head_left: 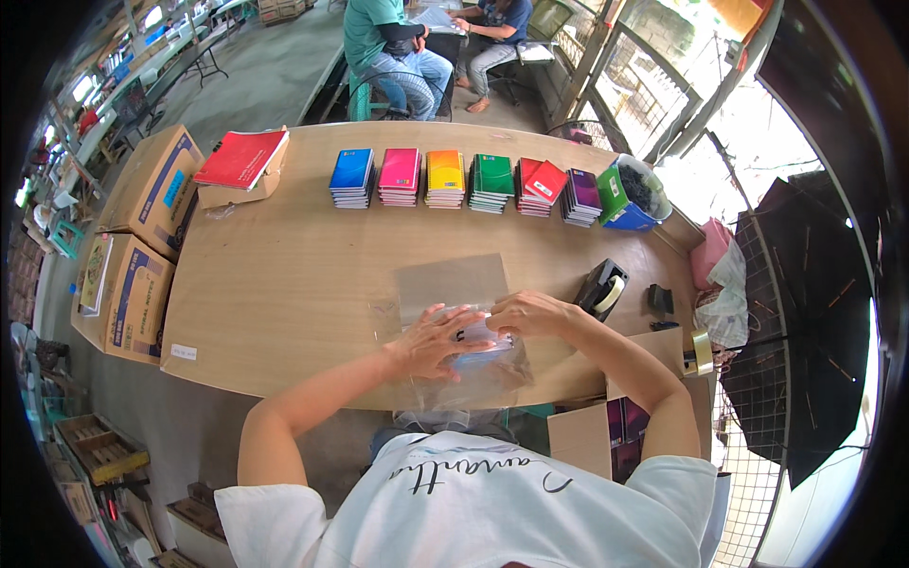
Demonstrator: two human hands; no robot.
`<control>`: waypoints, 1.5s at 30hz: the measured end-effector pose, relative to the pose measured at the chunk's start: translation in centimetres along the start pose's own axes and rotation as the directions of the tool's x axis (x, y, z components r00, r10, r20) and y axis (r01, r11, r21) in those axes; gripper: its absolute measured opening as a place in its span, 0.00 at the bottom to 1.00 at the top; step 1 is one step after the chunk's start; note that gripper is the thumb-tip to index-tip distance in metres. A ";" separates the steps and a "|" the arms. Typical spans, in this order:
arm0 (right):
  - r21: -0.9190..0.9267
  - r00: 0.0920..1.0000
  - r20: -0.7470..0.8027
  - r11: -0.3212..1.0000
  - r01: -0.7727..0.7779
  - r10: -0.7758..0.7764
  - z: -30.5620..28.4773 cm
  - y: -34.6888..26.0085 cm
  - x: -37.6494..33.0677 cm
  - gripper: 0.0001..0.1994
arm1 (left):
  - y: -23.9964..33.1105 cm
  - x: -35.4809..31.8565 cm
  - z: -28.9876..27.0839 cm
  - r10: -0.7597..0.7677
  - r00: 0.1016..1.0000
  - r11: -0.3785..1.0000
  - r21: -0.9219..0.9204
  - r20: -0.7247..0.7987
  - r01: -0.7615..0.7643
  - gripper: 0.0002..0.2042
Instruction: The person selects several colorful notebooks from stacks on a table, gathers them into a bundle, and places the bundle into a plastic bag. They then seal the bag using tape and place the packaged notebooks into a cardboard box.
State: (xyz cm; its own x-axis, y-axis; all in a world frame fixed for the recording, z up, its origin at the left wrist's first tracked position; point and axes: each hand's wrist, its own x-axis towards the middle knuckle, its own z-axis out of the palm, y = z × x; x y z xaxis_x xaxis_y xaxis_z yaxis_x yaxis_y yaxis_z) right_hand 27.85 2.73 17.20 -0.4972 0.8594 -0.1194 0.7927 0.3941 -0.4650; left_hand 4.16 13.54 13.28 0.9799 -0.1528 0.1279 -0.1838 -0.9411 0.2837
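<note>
Wooden and wide, the table (284, 284) fills the middle of an open shed, with cardboard boxes (142, 237) standing off its left end and two people seated beyond its far edge. Six short stacks of notebooks (464, 180) run in a row along the far side, blue through purple, and a green tub (625, 199) stands at the right end of that row.

Both hands work at the near edge. The left hand (436, 341) lies flat, fingers spread, pressing down on a clear plastic bag (473, 364) with a small pack of notebooks inside. The right hand (535, 314) curls over the bag's far end, fingertips tucked as if pinching or folding the film; whether it truly grips the film, I cannot tell. More clear bags (450, 284) lie flat just beyond the hands.

The bag overhangs the table's near edge, toward the person's lap. If the left hand lifts before the fold is fixed, the slick film could spring open, or the pack could slide off the edge. The loose bags beyond are light and could shift or stick to the pack as the hands move. A tape dispenser (603, 289) stands near the right hand; reaching for it frees that end of the bag, so the fold may loosen and the tape land crooked.
</note>
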 end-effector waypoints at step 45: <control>0.973 0.480 -0.233 0.199 0.120 0.846 9.5 0.2 -1.2 0.41 | 2.8 4.6 7.5 -0.845 0.530 0.021 -0.996 -0.065 -0.090 0.36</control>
State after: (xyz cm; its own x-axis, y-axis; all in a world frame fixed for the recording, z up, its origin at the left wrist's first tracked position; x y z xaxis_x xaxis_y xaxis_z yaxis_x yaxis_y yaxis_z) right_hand 25.28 -1.30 8.89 0.5141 0.8216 -0.2465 -0.2446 -0.1351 -0.9602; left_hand 8.76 7.93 7.49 0.6697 0.7344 -0.1099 -0.1688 0.2946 0.9406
